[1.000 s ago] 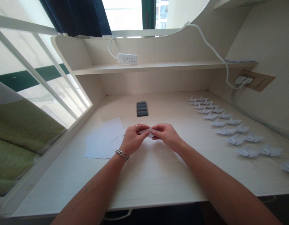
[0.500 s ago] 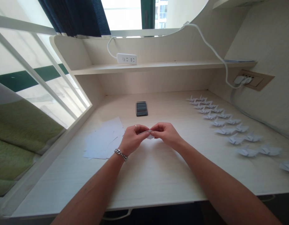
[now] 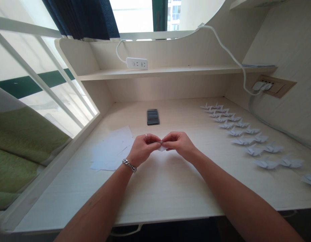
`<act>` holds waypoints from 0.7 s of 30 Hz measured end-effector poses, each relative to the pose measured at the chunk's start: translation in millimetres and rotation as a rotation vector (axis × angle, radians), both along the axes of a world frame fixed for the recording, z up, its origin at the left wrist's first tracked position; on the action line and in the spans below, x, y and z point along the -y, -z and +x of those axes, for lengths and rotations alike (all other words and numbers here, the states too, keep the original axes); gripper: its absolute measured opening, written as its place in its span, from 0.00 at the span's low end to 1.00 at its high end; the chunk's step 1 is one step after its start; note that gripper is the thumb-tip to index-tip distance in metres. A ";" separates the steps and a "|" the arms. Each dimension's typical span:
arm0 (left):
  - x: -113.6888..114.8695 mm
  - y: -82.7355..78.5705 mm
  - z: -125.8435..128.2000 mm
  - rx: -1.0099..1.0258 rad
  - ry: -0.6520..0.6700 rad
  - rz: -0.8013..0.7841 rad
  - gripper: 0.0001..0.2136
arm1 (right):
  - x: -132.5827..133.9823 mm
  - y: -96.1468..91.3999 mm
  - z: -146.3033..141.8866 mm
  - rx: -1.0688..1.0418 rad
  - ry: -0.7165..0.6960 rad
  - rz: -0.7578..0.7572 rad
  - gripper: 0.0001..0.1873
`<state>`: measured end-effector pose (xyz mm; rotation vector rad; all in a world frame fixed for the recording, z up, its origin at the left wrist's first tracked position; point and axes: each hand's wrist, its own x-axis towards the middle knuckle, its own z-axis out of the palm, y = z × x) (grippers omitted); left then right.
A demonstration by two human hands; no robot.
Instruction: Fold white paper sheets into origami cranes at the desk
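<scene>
Between my two hands, just above the middle of the desk, is a small folded piece of white paper (image 3: pixel 161 148). My left hand (image 3: pixel 143 148), with a ring and a chain bracelet, pinches its left side between thumb and fingers. From the other side my right hand (image 3: pixel 179 144) pinches it too, the thumbs nearly meeting. Most of the paper is hidden by the fingers; only a pale lower part shows. Loose white sheets (image 3: pixel 107 148) lie left of my left hand. Folded paper cranes (image 3: pixel 242 140) stand in rows to the right.
A dark, blurred rectangular object (image 3: pixel 153 117) lies beyond my hands. On the shelf (image 3: pixel 170 71) rests a white power strip (image 3: pixel 137 63). A white cable (image 3: pixel 228 52) hangs down to the wall socket (image 3: pixel 275 86). The desk's front edge (image 3: pixel 170 220) runs below my forearms.
My hands keep their pinch on the paper, and a little more of its lower part shows below the thumbs. The view has shifted very slightly; nothing else has visibly moved.
</scene>
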<state>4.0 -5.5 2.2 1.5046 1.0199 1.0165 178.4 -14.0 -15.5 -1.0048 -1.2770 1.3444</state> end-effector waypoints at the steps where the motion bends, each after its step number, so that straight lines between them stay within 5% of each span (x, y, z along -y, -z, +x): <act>1: 1.0 -1.4 0.8 0.013 -0.009 -0.003 0.05 | 0.5 -0.2 -0.5 -0.022 0.003 -0.014 0.09; 13: 4.3 0.1 2.2 -0.084 -0.066 0.121 0.03 | 0.2 -2.4 1.5 -0.035 -0.022 -0.054 0.15; 21: -0.1 3.7 -0.4 -0.011 -0.048 0.092 0.07 | 0.4 -0.3 2.3 0.204 0.025 0.196 0.08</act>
